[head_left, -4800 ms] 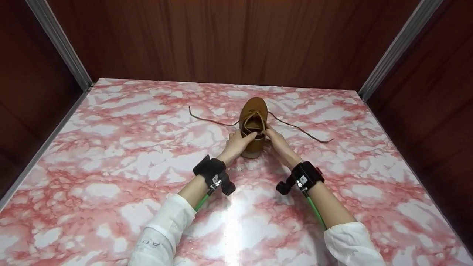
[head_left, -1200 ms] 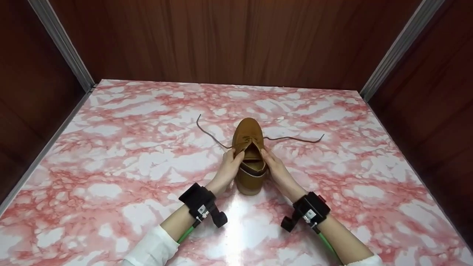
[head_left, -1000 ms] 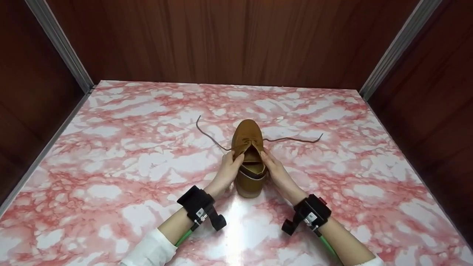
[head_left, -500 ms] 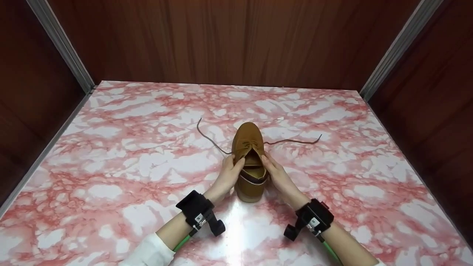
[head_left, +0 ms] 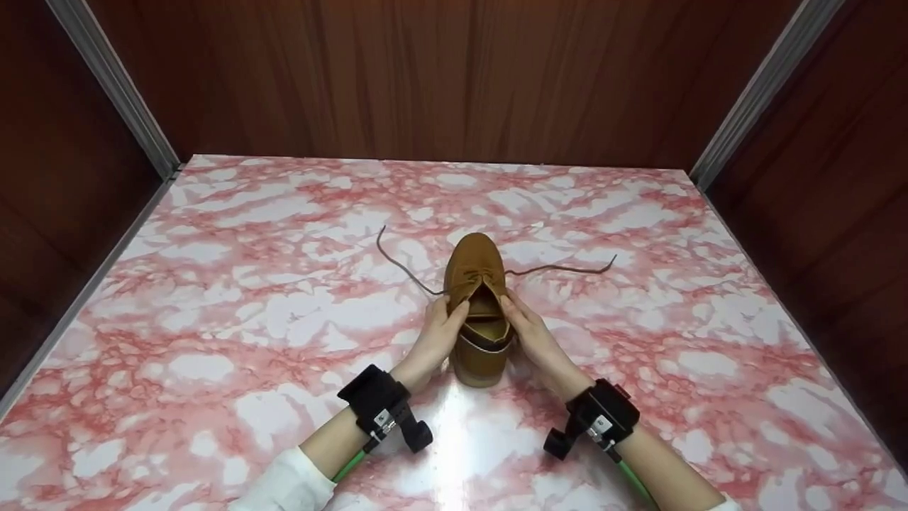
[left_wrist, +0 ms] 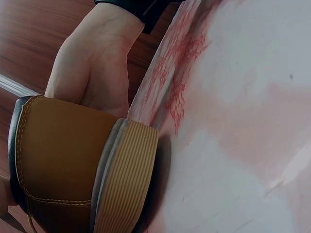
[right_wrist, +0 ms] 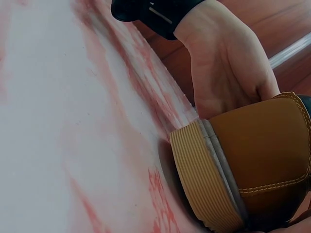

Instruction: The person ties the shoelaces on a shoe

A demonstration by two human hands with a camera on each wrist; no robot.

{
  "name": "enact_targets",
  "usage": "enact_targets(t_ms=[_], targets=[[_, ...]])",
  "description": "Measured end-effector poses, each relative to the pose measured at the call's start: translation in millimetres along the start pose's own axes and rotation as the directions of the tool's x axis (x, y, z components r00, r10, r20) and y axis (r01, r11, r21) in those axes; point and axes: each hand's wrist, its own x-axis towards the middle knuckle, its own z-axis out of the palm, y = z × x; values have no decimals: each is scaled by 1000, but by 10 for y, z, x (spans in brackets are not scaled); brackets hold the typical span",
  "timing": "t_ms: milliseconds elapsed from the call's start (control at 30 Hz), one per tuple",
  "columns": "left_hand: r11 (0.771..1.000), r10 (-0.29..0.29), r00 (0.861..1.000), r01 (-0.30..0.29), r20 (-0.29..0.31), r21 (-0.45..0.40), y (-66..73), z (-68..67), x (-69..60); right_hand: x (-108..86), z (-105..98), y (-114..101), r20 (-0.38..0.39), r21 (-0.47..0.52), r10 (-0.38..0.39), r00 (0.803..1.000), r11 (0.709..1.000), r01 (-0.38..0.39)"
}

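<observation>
A tan lace-up shoe [head_left: 477, 257] stands on its sole in the head view, toe pointing away, its collar spread. My left hand [head_left: 434, 339] grips its left side with the thumb at the opening's edge. Opposite, my right hand [head_left: 543, 346] holds the right side the same way. One brown lace end [head_left: 401, 265] trails to the left, the other lace end [head_left: 560, 267] to the right. Both wrist views show the heel and ribbed sole [left_wrist: 127, 179] close up; the shoe [right_wrist: 265, 145] hides most of the fingers.
The table [head_left: 213, 298] has a red and white marbled top. Dark wood panels [head_left: 425, 78] with grey metal posts at the corners rise behind it and at both sides. Black bands [head_left: 376, 397] with green cables are strapped round both wrists.
Since the earliest frame, the shoe has come nearer to me, the laces with it, and both hands have moved from near the heel to the sides of the opening. It has barely moved lately.
</observation>
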Motion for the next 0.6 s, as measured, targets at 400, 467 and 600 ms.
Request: enact_targets(t_ms=[400,467,600], targets=[[989,3,998,-13,-70,-144,2,15,120,83,-102,77,-37,129,56,998,990,-51],[983,-23,995,5,-93,-184,-7,10,158,108,-122,95,-48,146,67,997,987,-60],[956,-55,988,10,-144,-294,-11,4,239,130,-141,81,-59,173,81,995,982,-70]])
